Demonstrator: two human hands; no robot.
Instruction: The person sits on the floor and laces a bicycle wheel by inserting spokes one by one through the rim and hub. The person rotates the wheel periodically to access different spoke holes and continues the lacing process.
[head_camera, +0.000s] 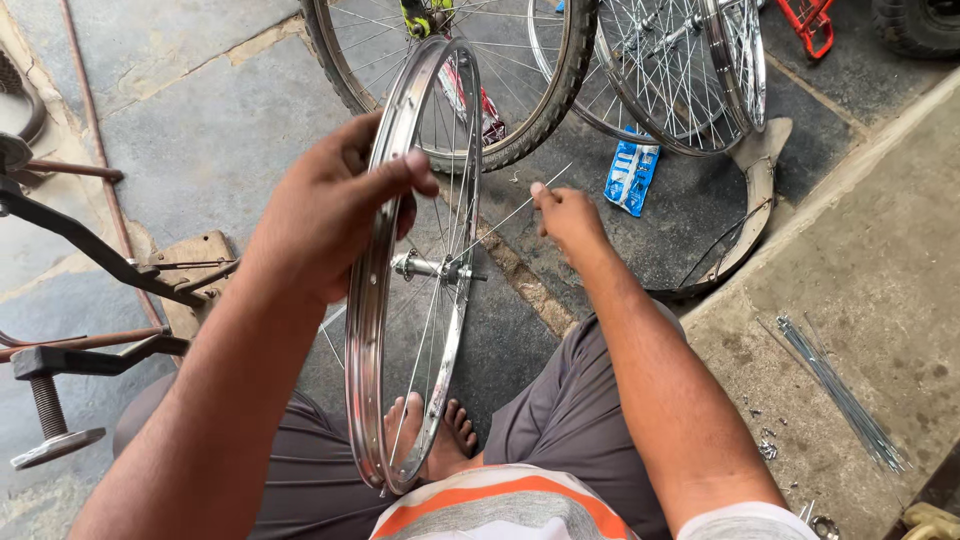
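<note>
- Left hand (335, 205): closed over the top of a bare chrome wheel rim (372, 300), thumb across the outer face, fingers wrapped behind.
- Wheel rim: held upright on edge at picture centre, between the person's knees; its lower edge stands just above the bare feet (435, 435) at 6 o'clock.
- Hub (432, 268): at the rim's middle, axle pointing toward 3 o'clock, partly laced with spokes.
- Right hand (565, 212): at 1 o'clock of the hub, fingertips pinched on the end of a loose spoke (505, 218) that slants down to the hub.
- Spare spokes (835, 385): a bundle lying on the raised concrete ledge at 4 o'clock.
- Other wheels (560, 70): leaning at 12 o'clock, one tyred, others bare.
- Blue packet (632, 172): on the floor at 1 o'clock.
</note>
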